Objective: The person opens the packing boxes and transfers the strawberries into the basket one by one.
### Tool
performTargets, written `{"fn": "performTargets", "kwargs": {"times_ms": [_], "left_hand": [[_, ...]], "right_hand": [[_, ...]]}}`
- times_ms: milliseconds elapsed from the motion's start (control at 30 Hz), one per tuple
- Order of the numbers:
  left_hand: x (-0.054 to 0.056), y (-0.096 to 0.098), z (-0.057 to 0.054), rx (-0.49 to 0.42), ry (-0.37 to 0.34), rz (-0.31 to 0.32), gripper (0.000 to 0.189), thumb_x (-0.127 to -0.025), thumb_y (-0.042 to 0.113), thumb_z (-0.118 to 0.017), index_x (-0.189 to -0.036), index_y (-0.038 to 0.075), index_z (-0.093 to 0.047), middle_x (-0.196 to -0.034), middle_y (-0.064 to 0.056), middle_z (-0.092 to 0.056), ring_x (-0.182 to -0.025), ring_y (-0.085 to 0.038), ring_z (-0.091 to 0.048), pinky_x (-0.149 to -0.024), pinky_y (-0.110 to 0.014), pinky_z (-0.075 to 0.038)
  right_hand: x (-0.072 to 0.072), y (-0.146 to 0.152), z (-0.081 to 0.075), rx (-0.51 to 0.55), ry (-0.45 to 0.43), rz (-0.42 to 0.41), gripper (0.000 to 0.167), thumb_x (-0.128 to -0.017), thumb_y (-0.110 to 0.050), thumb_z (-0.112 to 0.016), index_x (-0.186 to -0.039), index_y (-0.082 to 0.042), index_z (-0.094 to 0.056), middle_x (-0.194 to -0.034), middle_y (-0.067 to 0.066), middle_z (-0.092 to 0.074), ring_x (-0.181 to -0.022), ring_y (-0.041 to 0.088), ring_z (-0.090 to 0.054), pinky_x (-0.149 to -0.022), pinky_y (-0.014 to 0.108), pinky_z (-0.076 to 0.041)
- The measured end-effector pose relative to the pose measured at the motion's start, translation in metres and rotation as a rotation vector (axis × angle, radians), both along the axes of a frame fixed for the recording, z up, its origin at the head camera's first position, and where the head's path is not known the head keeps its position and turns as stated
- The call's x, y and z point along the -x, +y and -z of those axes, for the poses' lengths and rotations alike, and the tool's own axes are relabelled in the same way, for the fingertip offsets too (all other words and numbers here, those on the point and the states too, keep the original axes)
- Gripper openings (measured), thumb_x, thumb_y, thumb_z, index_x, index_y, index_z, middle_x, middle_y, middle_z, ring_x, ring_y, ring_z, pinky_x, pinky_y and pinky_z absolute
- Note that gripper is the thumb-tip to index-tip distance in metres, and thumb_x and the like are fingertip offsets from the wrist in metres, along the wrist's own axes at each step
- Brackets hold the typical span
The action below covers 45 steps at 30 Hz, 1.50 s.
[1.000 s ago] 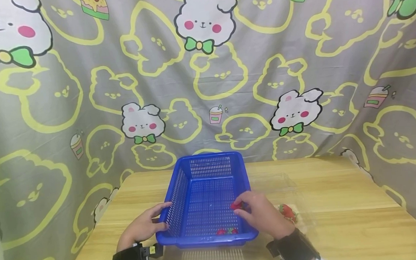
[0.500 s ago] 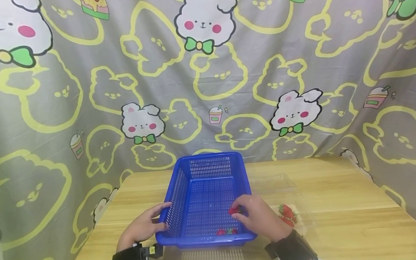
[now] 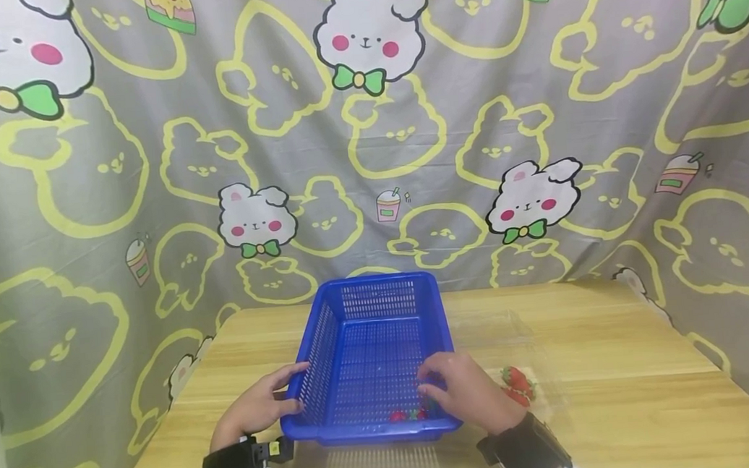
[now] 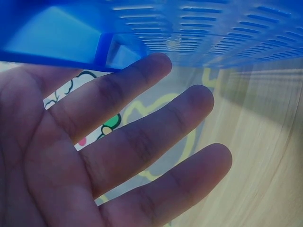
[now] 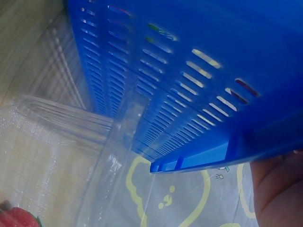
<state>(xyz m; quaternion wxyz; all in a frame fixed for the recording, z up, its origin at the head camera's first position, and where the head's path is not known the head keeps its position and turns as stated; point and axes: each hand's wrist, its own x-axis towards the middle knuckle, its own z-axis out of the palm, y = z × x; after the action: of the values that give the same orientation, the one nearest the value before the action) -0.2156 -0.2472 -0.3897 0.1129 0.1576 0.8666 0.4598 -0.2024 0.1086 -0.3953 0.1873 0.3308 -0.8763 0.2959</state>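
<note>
A blue plastic basket (image 3: 370, 433) with slotted walls stands on the table. My left hand (image 3: 262, 405) holds its left rim, thumb and index finger over the edge; the left wrist view shows the other fingers (image 4: 147, 142) straight outside the wall. Over the right rim, my right hand (image 3: 460, 387) reaches in with bent fingers, and no strawberry shows between its fingertips. At the near right of the basket floor lie a red strawberry (image 3: 397, 416) and another with green leaves (image 3: 420, 414). Right of the basket, several strawberries (image 3: 517, 383) sit in a clear plastic tray (image 5: 113, 161).
The wood-look table (image 3: 624, 347) extends on both sides of the basket. A grey curtain (image 3: 368, 140) with rabbit prints hangs behind and at both sides. Part of one strawberry (image 5: 18, 217) shows in the right wrist view, inside the tray beside the basket wall.
The strawberry pinched in my right hand a half second ago has left the fingertips inside the basket. The right hand first lowered slightly, then stayed. The left hand and basket have not moved.
</note>
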Motion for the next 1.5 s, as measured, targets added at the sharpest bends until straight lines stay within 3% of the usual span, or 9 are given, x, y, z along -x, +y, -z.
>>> {"fn": "performTargets", "kwargs": {"times_ms": [333, 667, 833, 1000, 1233, 1500], "left_hand": [[0.000, 0.000, 0.001, -0.001, -0.006, -0.004, 0.065, -0.084, 0.001, -0.065, -0.143, -0.005, -0.039, -0.142, -0.040, -0.034, -0.110, -0.058, -0.052, -0.079, -0.057, -0.054], [0.001, 0.000, 0.000, 0.006, -0.009, -0.005, 0.066, -0.084, 0.001, -0.066, -0.144, -0.004, -0.039, -0.142, -0.040, -0.034, -0.111, -0.058, -0.052, -0.080, -0.057, -0.053], [0.002, 0.000, 0.000, 0.003, -0.013, -0.003, 0.065, -0.084, 0.001, -0.066, -0.144, -0.003, -0.039, -0.142, -0.040, -0.033, -0.111, -0.058, -0.052, -0.081, -0.057, -0.053], [0.002, 0.000, 0.000, 0.005, -0.011, -0.003, 0.065, -0.084, 0.001, -0.066, -0.144, -0.003, -0.039, -0.142, -0.040, -0.034, -0.111, -0.058, -0.052, -0.080, -0.057, -0.053], [0.001, 0.001, -0.002, -0.008, -0.020, 0.001, 0.065, -0.085, 0.000, -0.065, -0.144, -0.004, -0.038, -0.143, -0.040, -0.032, -0.111, -0.058, -0.052, -0.080, -0.056, -0.054], [0.001, 0.001, -0.002, -0.004, -0.021, 0.005, 0.065, -0.085, 0.002, -0.066, -0.144, -0.004, -0.038, -0.142, -0.040, -0.033, -0.112, -0.059, -0.051, -0.080, -0.056, -0.054]], "right_hand": [[-0.001, 0.003, 0.000, 0.023, -0.048, 0.024, 0.011, -0.081, -0.012, -0.077, -0.089, -0.009, -0.069, -0.087, -0.001, -0.068, -0.081, 0.012, -0.065, -0.073, 0.029, -0.056], [0.003, 0.012, 0.000, 0.041, -0.027, 0.086, 0.011, -0.082, -0.015, -0.076, -0.091, -0.012, -0.069, -0.089, -0.004, -0.068, -0.084, 0.013, -0.064, -0.075, 0.033, -0.055], [0.006, 0.018, -0.002, 0.067, -0.028, 0.082, 0.008, -0.084, -0.011, -0.074, -0.090, -0.010, -0.068, -0.085, -0.005, -0.066, -0.077, 0.011, -0.062, -0.069, 0.029, -0.054], [0.008, 0.025, -0.005, 0.088, -0.117, 0.128, 0.007, -0.085, -0.012, -0.073, -0.089, -0.014, -0.068, -0.084, -0.008, -0.066, -0.077, 0.008, -0.063, -0.071, 0.031, -0.055], [0.015, 0.042, -0.007, 0.121, -0.248, 0.247, 0.007, -0.087, -0.017, -0.071, -0.094, -0.015, -0.069, -0.094, -0.002, -0.071, -0.086, 0.019, -0.067, -0.074, 0.038, -0.056], [0.025, 0.067, 0.001, 0.086, -0.233, 0.284, 0.018, -0.087, -0.016, -0.070, -0.103, -0.007, -0.069, -0.099, 0.008, -0.071, -0.089, 0.024, -0.067, -0.075, 0.041, -0.056]]}}
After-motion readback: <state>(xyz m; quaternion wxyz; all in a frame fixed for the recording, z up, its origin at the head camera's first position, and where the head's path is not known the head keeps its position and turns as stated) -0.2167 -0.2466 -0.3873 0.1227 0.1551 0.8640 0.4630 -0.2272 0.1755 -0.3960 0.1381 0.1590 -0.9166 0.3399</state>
